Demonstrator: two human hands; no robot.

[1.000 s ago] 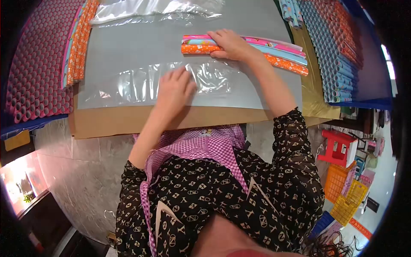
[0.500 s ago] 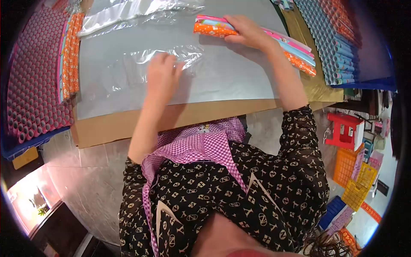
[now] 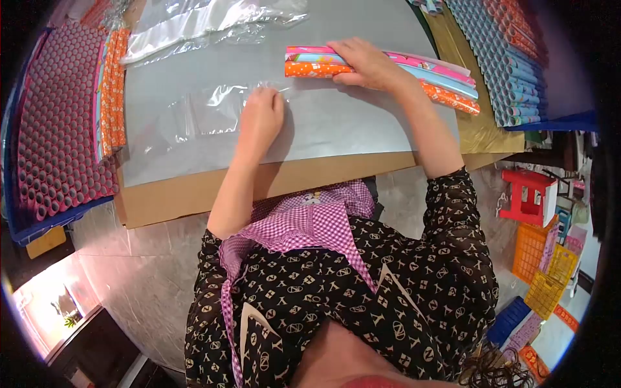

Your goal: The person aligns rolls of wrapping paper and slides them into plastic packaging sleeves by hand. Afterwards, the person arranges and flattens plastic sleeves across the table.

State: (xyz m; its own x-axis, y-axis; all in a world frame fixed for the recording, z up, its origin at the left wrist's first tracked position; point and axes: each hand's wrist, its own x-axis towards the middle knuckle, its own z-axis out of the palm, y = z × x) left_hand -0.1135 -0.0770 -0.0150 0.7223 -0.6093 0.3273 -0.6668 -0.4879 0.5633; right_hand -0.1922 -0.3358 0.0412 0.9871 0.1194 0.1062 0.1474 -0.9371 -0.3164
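Observation:
My right hand (image 3: 367, 63) is wrapped over a bundle of rolled patterned paper, one pink roll (image 3: 307, 50), one light blue roll (image 3: 414, 73) and one orange dotted roll (image 3: 310, 69). The bundle lies across the grey work surface, its left end pointing at my left hand. Closed at the right end of a clear plastic bag (image 3: 223, 100) is my left hand (image 3: 264, 113); its fingertips are partly hidden. The bag lies flat, with glare along its creases.
A stack of clear bags (image 3: 213, 22) lies at the back. On the left stands a blue crate (image 3: 65, 215) packed with pink rolls (image 3: 61, 123), beside orange rolls (image 3: 114, 90). Blue rolls (image 3: 501, 71) are piled at right. Cardboard (image 3: 194, 204) edges the table.
The right hand has brought the near end of the rolls left and slightly toward me. My left hand has moved right along the bag and its fingers have closed at the bag's end.

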